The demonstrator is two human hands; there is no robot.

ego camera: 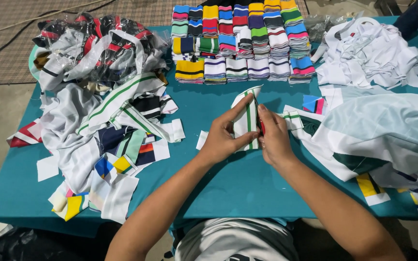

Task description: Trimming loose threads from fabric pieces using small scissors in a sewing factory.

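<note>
White knit strip with green stripes stands nearly upright between both hands above the middle of the table, its long axis running away from the person, the top end poking out past the fingertips. The left hand is wrapped around the strip's left edge, with the index finger stretched up along the cloth and the thumb pressing across the lower part. The right hand is closed on the right edge, fingers pinching the fold from the side; something small and red shows at that pinch, too little of it to identify. Both hands sit equally close, touching the strip and nearly each other.

Just beyond the fingers, at the far side of the table, lie neat stacks of striped knit bands in many colours. To the left of the fingers sprawls a loose heap of striped collars and cuffs, with bagged bundles behind it. To the right lie pale fabric panels and, further off, a pile of white pieces.
</note>
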